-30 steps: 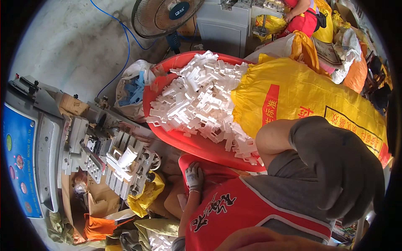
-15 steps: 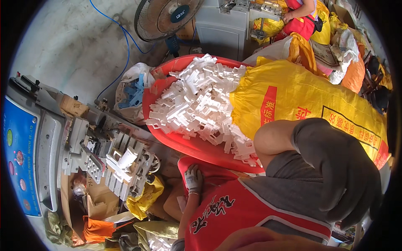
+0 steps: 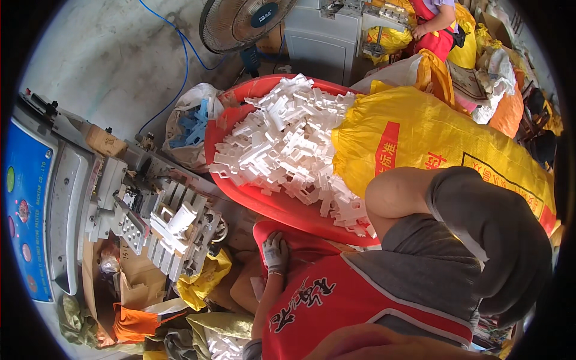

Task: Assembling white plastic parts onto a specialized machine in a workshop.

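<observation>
My left hand [image 3: 276, 254], in a light grey work glove, lies on the red apron [image 3: 306, 288] over my lap. Its fingers rest flat on the cloth and nothing shows in them. My right hand is out of sight; only a bent bare limb and dark grey cloth show at the right. Left of my hand, a white pistol-shaped plastic part [image 3: 180, 221] sits on the metal fixture of a printing machine [image 3: 66, 222] with a blue front panel. Beyond my lap, a red basin [image 3: 264, 207] holds a heap of similar white plastic parts [image 3: 288, 138].
A yellow woven sack [image 3: 432, 132] leans over the basin's right side. Behind stand a fan [image 3: 240, 24] and a grey cabinet [image 3: 318, 51]. A white bag [image 3: 180, 126] holds blue parts. A cardboard box [image 3: 141, 279] sits below the machine. Another person's arm [image 3: 435, 21] shows at the far right.
The view has shifted slightly, so the fan and the sacks sit a little further right. My left hand stays on the apron, and the white part remains on the fixture.
</observation>
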Available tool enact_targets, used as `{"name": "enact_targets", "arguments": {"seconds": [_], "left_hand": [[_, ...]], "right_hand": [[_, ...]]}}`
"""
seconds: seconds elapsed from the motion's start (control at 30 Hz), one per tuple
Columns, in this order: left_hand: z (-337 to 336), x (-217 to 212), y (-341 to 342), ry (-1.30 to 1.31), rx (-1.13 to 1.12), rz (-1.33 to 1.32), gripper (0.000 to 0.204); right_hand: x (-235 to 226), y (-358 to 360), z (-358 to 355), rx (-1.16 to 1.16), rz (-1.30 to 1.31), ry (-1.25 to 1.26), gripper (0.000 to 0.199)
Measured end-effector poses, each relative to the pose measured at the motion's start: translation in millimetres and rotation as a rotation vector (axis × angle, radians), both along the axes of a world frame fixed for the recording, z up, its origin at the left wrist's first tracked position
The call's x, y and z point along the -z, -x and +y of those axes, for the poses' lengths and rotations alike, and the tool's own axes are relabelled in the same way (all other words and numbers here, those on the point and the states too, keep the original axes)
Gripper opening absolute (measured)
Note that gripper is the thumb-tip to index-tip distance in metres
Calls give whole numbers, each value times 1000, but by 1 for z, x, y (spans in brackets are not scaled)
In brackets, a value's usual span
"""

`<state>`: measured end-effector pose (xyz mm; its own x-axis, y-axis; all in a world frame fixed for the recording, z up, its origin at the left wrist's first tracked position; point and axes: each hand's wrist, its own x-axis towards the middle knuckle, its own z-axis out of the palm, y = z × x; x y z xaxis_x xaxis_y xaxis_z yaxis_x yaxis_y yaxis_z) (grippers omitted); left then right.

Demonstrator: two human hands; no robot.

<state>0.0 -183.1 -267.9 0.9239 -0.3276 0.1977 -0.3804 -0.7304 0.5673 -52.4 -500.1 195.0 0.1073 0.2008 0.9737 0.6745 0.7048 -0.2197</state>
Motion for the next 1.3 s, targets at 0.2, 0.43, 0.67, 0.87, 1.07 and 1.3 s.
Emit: {"name": "enact_targets", "arguments": {"seconds": [0.2, 0.43, 0.67, 0.87, 1.07, 1.3], "left_hand": [[1, -3, 0, -16, 29, 13, 29], [0, 0, 0, 8, 38, -22, 28], [-1, 0, -1, 3, 36, -29, 26], [-3, -7, 0, -2, 30, -33, 26], [-3, -8, 0, -20, 19, -5, 27], [-5, -6, 0, -21, 21, 10, 27]], "right_hand": [[2, -27, 2, -96, -391, 39, 30], [7, -31, -4, -132, -267, 69, 29], [8, -30, -9, -146, -237, 62, 28], [10, -32, -13, -145, -220, 60, 27], [10, -32, -19, -161, -199, 49, 26], [14, -35, -23, -167, -181, 45, 25]]}}
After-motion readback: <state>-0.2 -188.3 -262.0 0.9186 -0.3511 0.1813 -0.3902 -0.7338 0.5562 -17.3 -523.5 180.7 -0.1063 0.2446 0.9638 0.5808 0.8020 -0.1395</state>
